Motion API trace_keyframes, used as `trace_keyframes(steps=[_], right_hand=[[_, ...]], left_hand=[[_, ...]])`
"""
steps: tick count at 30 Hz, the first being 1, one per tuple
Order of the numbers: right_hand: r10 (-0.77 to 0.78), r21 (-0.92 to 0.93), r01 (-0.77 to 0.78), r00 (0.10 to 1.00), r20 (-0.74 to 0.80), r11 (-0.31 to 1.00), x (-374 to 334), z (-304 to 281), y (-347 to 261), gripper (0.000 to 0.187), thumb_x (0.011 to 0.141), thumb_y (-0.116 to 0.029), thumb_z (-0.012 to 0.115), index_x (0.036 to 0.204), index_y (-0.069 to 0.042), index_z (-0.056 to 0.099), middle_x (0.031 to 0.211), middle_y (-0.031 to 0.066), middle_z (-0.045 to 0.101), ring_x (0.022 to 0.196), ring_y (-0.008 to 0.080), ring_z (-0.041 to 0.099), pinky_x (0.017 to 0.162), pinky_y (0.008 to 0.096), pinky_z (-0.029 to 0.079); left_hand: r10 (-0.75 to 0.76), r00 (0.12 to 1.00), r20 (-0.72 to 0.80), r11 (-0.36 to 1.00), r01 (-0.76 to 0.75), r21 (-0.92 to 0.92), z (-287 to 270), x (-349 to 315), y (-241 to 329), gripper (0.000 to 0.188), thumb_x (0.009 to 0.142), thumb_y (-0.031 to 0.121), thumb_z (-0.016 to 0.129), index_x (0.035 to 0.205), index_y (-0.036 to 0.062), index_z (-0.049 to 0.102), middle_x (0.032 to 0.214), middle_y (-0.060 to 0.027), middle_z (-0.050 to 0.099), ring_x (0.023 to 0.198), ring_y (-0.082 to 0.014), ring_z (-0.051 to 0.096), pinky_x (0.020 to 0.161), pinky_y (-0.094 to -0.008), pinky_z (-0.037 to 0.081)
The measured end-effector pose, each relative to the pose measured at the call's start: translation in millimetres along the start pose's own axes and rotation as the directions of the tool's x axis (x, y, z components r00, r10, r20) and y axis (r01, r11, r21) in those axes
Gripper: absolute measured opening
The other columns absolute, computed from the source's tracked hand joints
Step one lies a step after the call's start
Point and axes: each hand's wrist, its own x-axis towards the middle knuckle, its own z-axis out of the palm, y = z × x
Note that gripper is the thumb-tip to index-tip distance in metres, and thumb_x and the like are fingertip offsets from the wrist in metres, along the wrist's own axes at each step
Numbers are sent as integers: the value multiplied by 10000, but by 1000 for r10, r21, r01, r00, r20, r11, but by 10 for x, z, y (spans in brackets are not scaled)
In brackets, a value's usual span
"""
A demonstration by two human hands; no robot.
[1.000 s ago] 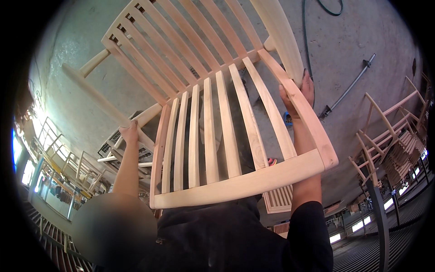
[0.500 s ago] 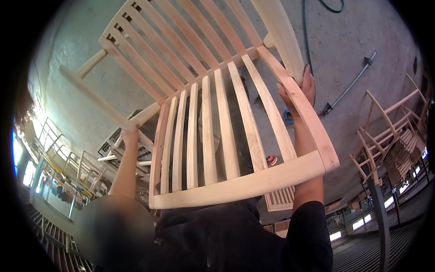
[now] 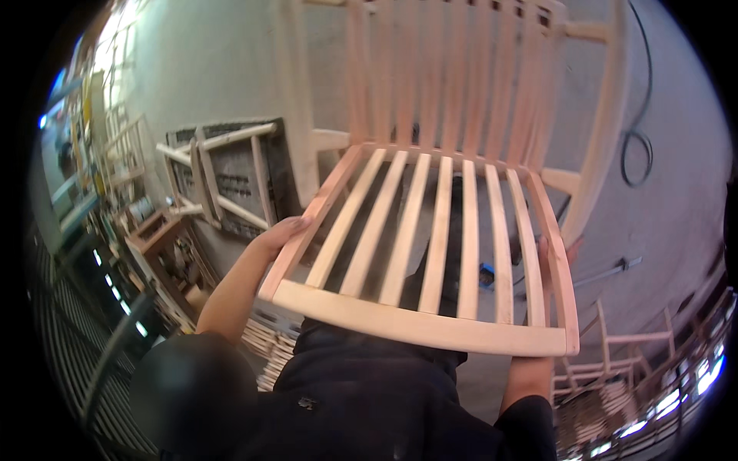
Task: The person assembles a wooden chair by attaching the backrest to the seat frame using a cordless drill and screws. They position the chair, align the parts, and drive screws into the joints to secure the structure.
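Here, wooden chair [image 3: 419,323] between hands [image 3: 283,233]

Fisheye frame: moderate indoor light, hot spots near the rim, uneven sharpness.
Strongest glare [image 3: 121,27] at upper left, burnt to white; further bright patches [image 3: 711,376] at lower right. Floor [image 3: 215,69] grey, evenly lit in the upper half, no hard shadows noted. Chair back [image 3: 453,84] hazy, smeared by blur; seat slats [image 3: 403,253] crisper, front rail [image 3: 415,323] pale and well lit. Shirt [image 3: 354,407] nearly black, folds faint. Dark round blob [image 3: 192,392] at lower left, featureless, out of focus. Railings [image 3: 65,338] bow near the rim; corners black.
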Motion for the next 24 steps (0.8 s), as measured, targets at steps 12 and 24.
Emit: trace_keyframes(steps=[12,24], right_hand=[[120,-66,-114,989,85,991,-704,-167,-51,793,856,-432,767,1389,83,486,1299,290,585,1102,430,616,915,479,547],[270,12,-272,957,104,962,-1045,-330,220,762,872,-429,757,1382,72,495,1301,276,589,1108,406,619,918,471,544]], left_hand=[[357,890,284,422,118,-899,173,1016,-958,478,948,261,605,1362,81,445,1150,-141,593,735,-170,540,600,-283,477],[453,763,462,481,228,-847,223,1011,-822,350,917,249,591,1135,-17,528,892,-83,562,638,-192,500,553,-293,461]])
